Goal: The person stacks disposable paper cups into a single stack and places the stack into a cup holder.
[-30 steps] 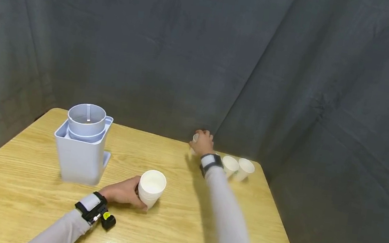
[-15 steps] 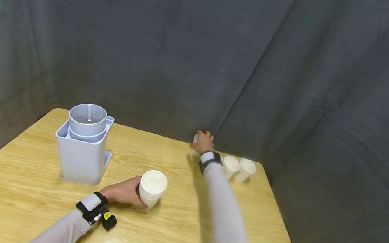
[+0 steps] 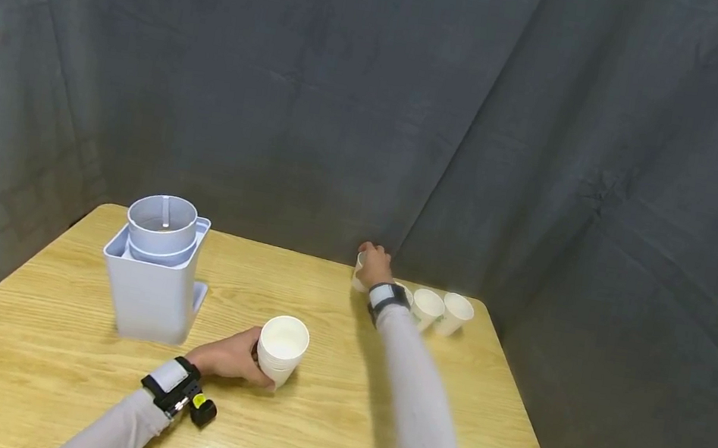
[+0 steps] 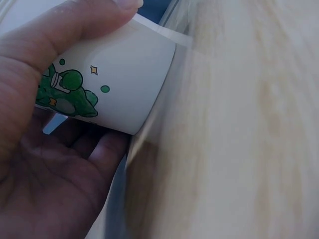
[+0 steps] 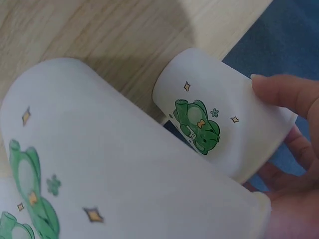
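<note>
In the head view my left hand [image 3: 233, 357] grips a stack of white paper cups [image 3: 281, 355], upright on the table's near middle. Its thumb lies along the cup wall in the left wrist view, beside a green cartoon print [image 4: 70, 92]. At the far table edge my right hand [image 3: 375, 266] holds a single white paper cup [image 5: 209, 112] near its rim, with the thumb on one side and fingers on the other. Beside it stands another printed paper cup [image 5: 114, 149], large in the right wrist view. Further right are more paper cups [image 3: 427, 309] in a row.
A light grey square bin [image 3: 148, 301] with a round container [image 3: 162, 223] in its top stands on the left of the wooden table [image 3: 318, 417]. Dark curtains [image 3: 281, 91] hang behind the table and on its sides.
My right hand has shifted very slightly at the cup by the far edge, and more of the neighbouring cup shows beside the wrist. The left hand stays on the stack.
</note>
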A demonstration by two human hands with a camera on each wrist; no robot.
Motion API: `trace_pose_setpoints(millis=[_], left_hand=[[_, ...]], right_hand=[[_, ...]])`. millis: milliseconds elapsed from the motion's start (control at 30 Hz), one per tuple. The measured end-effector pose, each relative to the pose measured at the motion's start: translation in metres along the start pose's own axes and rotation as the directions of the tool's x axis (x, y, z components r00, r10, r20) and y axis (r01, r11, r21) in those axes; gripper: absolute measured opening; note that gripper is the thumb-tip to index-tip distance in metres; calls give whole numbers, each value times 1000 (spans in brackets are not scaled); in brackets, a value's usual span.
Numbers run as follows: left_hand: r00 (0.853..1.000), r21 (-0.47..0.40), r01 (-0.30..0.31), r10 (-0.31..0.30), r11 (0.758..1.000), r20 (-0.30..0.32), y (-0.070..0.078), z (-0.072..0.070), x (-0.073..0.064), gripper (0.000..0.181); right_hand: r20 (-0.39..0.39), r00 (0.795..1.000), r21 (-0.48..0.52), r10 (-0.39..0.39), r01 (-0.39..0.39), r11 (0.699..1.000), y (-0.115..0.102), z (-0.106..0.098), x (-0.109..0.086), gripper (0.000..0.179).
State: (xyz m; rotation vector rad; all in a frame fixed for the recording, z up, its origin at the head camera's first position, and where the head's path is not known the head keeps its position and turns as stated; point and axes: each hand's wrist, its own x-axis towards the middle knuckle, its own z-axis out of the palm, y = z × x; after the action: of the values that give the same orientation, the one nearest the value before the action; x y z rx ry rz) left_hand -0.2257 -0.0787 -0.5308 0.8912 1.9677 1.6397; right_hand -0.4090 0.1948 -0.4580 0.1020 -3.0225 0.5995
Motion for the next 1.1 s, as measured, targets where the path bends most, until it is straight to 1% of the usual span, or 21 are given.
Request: trace_pose_setpoints(millis=[133,367,567,667,767,833,1000,1100], left_hand=[[1000,-8,4,-4,1000,4,-1,0,1,76],[1000,-10,3,-3,1000,-5,2,-1,0,77],[1000,23,8,-8,1000,-4,1,-2,-1,76],[1000,31,14,-14,999,-5,1,-3,-1,77],[1000,28,10,-10,1000,-7,0,-3,-1,77],[1000,29,16,-16,999,-11,1,-3,-2,77],[1000,51,12,-11,999,-13,1,-4,-2,77],[1000,53,17,-16,998,-12,1,-3,-1,77]], right_hand=[[-15,1000,3,-7,7,1000,0,4,-3,60],[-78,994,14,-75,76,997,-7,10,-11,60],[-149,976,43,-162,170,985,-12,19,-23,56],[-166,968,76,-187,202,976,-14,23,-32,56],[-190,957,104,-219,242,965,-17,26,-41,56],[-213,948,142,-237,270,953,-19,28,-48,56],[-292,913,229,-287,358,905,-24,34,-61,55],[-341,885,232,-318,407,883,-28,35,-68,56]])
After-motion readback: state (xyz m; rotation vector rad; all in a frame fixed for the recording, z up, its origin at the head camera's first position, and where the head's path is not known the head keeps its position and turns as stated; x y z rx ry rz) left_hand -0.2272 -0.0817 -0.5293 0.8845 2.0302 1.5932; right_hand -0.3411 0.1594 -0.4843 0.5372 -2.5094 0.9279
